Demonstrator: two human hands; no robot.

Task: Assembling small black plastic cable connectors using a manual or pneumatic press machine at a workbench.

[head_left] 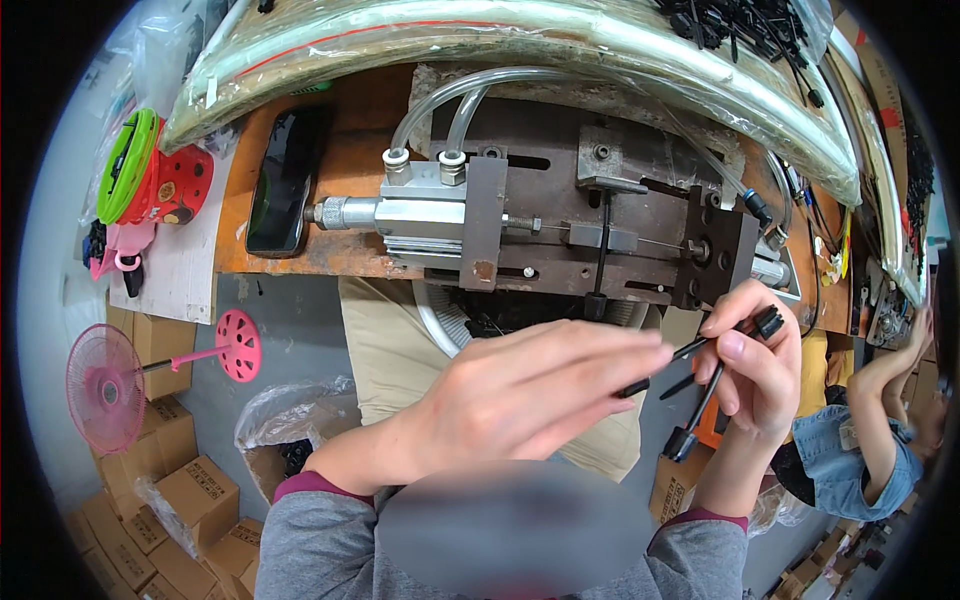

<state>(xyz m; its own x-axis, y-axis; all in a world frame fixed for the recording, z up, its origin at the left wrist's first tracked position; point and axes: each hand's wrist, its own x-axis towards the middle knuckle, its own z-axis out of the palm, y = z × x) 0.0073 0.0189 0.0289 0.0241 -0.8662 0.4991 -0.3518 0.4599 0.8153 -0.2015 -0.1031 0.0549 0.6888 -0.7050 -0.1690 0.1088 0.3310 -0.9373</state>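
Note:
My right hand (pixel 755 365) grips several thin black plastic rods with thicker ends; one rod (pixel 712 395) hangs down to a wide black tip. My left hand (pixel 530 385) reaches across from the left, its fingers long and pressed together. A black rod end (pixel 634 388) shows at its fingertips, apparently pinched there; the fingers cover part of this rod. Beyond both hands stands a metal bench fixture (pixel 540 125) with a silver air cylinder (pixel 425 225). Another black rod (pixel 603 240) lies across the fixture's small metal block (pixel 570 236), touching neither hand.
A phone (pixel 287 180) lies left of the cylinder. Clear hoses (pixel 460 85) arch over the fixture. Black parts (pixel 740 30) lie on the plastic-wrapped shelf behind. Below left are a pink fan (pixel 105 388), cartons (pixel 195 495) and a lined bin (pixel 290 430). Another person (pixel 860 450) works at right.

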